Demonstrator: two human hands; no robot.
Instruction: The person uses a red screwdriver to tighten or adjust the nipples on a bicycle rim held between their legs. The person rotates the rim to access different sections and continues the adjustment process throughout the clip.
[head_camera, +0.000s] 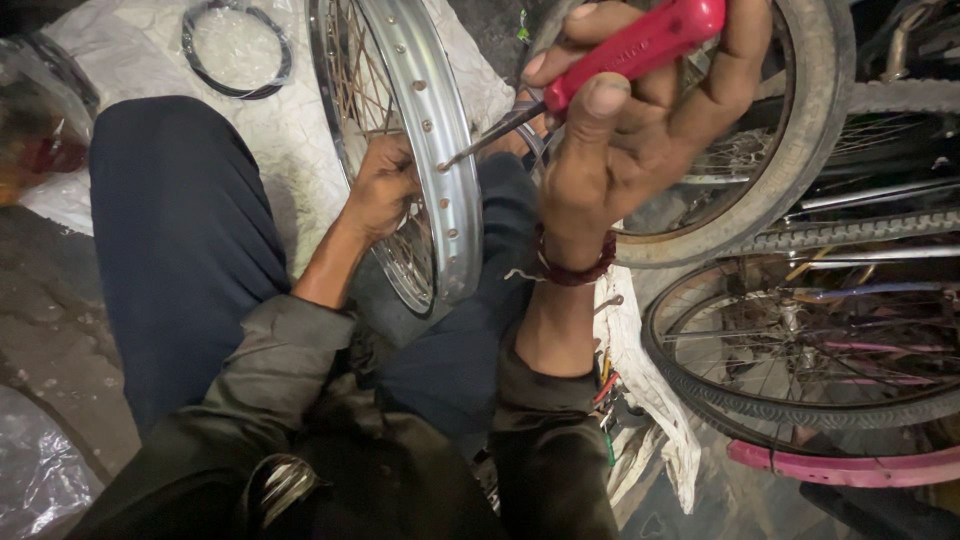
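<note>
Between the seated person's knees, a bare chromed wheel rim (440, 150) stands on edge, laced with thin spokes (360, 60) and without a tyre. The left hand (382, 190) closes around the rim's inner side among the spokes, fingers curled tight, steadying it. The right hand (630, 130) wraps fully around the red handle of a screwdriver (610, 60), thumb pressed along the grip; the dark blade runs down and left, its tip touching the rim's outer channel at one of the nipple holes (442, 166).

Risks, judged from this arrangement: the blade meets a curved, polished surface at a slant, so the tip may skate out of the slot and gouge the chrome or round off the nipple. The left hand lies just beside the tip's line of travel (only the rim wall separates them), so a slip could drive the blade into the fingers. The rim rests on a thigh and one grip alone; a hard twist may roll it sideways. Nearby tyred wheels (810, 340) crowd the right elbow and may jog the tool. A dark rubber ring (236, 48) lies well apart on the pale sheet (290, 130).
</note>
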